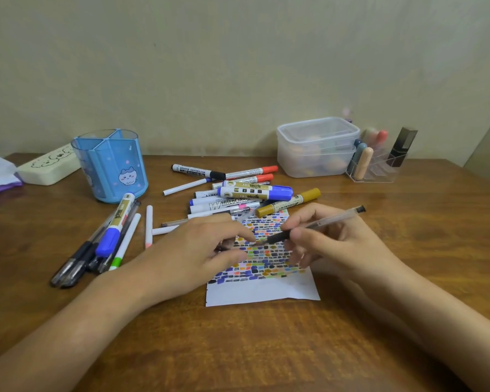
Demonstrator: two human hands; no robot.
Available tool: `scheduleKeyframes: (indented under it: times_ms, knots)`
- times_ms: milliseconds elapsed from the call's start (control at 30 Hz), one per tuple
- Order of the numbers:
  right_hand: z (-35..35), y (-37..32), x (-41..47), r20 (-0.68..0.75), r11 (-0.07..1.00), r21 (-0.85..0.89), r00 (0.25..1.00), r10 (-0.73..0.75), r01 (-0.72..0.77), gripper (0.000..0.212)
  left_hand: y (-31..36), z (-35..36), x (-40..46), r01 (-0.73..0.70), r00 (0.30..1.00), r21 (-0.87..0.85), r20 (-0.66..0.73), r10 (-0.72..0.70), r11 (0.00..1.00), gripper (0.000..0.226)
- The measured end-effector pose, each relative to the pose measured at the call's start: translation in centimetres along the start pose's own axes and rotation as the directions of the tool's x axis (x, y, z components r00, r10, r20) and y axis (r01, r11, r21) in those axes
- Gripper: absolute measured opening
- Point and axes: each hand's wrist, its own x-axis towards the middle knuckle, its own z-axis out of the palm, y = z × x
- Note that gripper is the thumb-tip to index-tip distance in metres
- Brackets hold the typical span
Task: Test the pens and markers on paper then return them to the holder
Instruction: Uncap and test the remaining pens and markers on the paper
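Brown wood grain is showing across the tabletop (266, 349), and a sheet of paper (266, 291) is lying flat on it near the middle, its upper part crowded with small swatches of many colours and its lower strip left white. The right hand (331, 244) is pinching a clear-barrelled pen (323, 222) between thumb and fingers, holding it slantwise above the paper with its dark grip end pointing down and left and its black back end angling up to the right. The left hand (198, 256) is hovering over the left part of the paper with its fingers curled; it seems to be pinching something small and dark at the fingertips (too hidden to tell what it is).

Behind the paper a loose pile of markers (238, 193) is lying, with a blue-capped one on top, red-capped ones at the back and a mustard-yellow one reaching over the paper's far edge. To the left a second bunch of pens (102, 244) is lying slantwise on the tabletop. The blue translucent holder (111, 165), divided into compartments, is standing upright beyond that bunch. A cream pencil case (48, 168) is lying at the far left, and a clear lidded box (317, 148) is standing at the far right beside a clear organiser (376, 171).
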Motion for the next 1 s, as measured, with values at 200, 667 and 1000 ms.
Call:
scheduleKeyframes:
  times_ms: [200, 667, 1000]
  knots:
    - [0.5, -0.3, -0.1, -0.018, 0.996, 0.066, 0.998, 0.066, -0.065, 0.015, 0.1, 0.0, -0.1, -0.018, 0.999, -0.056, -0.028, 0.016, 0.998, 0.026]
    - [0.3, -0.1, -0.3, 0.063, 0.999, -0.024, 0.998, 0.028, -0.027, 0.026, 0.5, -0.1, -0.1, -0.066, 0.997, -0.120, -0.057, 0.059, 0.991, 0.016]
    - [0.1, 0.7, -0.2, 0.004, 0.946, -0.313, 0.996, -0.084, 0.081, 0.017, 0.0, 0.0, -0.1, -0.025, 0.996, 0.016, -0.086, 0.026, 1.000, 0.021]
